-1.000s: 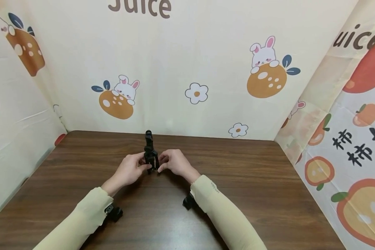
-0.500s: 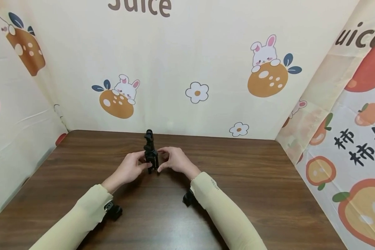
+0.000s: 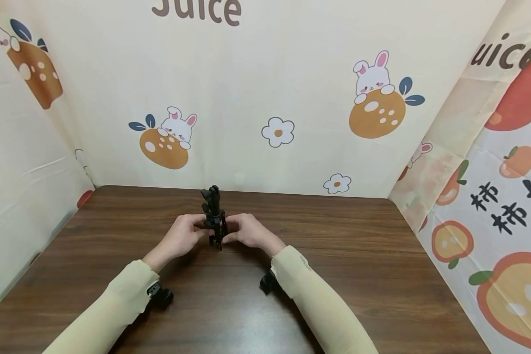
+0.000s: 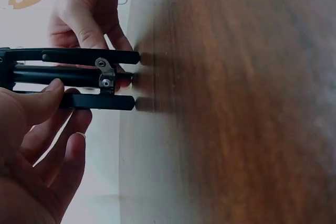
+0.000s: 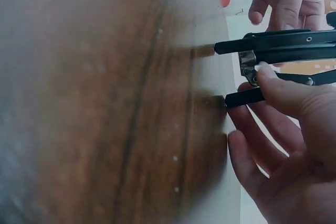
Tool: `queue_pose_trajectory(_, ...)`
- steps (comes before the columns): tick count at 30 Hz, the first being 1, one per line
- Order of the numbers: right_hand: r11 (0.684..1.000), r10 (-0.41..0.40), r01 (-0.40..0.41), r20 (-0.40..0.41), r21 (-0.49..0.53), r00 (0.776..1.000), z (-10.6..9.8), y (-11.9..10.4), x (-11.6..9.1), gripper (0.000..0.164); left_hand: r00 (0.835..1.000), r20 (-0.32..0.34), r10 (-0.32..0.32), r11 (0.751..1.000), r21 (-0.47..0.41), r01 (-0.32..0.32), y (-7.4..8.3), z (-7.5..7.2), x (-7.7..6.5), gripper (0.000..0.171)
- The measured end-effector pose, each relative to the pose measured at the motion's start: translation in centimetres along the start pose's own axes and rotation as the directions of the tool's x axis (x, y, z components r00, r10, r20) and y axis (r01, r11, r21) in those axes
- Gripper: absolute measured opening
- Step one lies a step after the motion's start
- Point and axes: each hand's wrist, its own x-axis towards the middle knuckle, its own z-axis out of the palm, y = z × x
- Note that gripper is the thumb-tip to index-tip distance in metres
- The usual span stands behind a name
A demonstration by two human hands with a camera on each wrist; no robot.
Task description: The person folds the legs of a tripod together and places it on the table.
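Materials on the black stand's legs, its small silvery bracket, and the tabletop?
Legs: satin black, coated metal or hard plastic; the even, dull sheen fits both.
Bracket: probably bare metal, from its silvery glints.
Tabletop: brown wood or lookalike laminate, slightly glossy; grain streaks, soft light reflection.

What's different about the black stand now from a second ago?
The black tripod has turned between the hands: its top looks wider and its legs show from another side. I can't tell which way it spun. The left hand and right hand stayed on either side, above the brown table.
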Motion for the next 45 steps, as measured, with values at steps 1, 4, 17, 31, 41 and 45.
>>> queue_pose_trajectory(1, 1.000, -0.003, 0.003, -0.010, 0.004, 1.000, 0.0, 0.0, 0.0, 0.027, 1.000, -0.005, -0.005, 1.000, 0.001, 0.005, 0.0, 0.0, 0.0, 0.023)
queue_pose_trajectory(4, 1.000, -0.012, 0.012, -0.042, 0.004, 0.999, 0.1, 0.0, -0.1, 0.013, 0.999, -0.030, -0.014, 1.000, 0.005, 0.015, 0.0, 0.0, -0.2, 0.019)
queue_pose_trajectory(17, 0.995, 0.036, -0.047, -0.138, -0.084, 0.990, 0.7, -1.4, -1.0, 0.004, 0.998, -0.031, -0.058, 0.998, -0.028, 0.057, 0.0, -0.4, -1.2, 0.037)
queue_pose_trajectory(31, 0.987, -0.015, -0.002, -0.100, -0.160, 0.995, 1.3, -2.1, -1.5, 0.013, 0.996, -0.077, -0.051, 0.998, -0.032, 0.048, 0.5, 0.5, -1.3, 0.033)
queue_pose_trajectory(41, 0.993, -0.020, 0.010, -0.081, -0.121, 0.996, 1.2, -1.8, -1.2, 0.014, 0.995, -0.094, -0.043, 0.999, -0.025, 0.040, 0.6, 0.8, -1.2, 0.024)
queue_pose_trajectory(45, 0.994, -0.014, 0.005, -0.076, -0.108, 0.997, 1.3, -1.8, -1.0, 0.014, 0.995, -0.089, -0.039, 0.999, -0.024, 0.037, 0.6, 0.8, -1.1, 0.021)
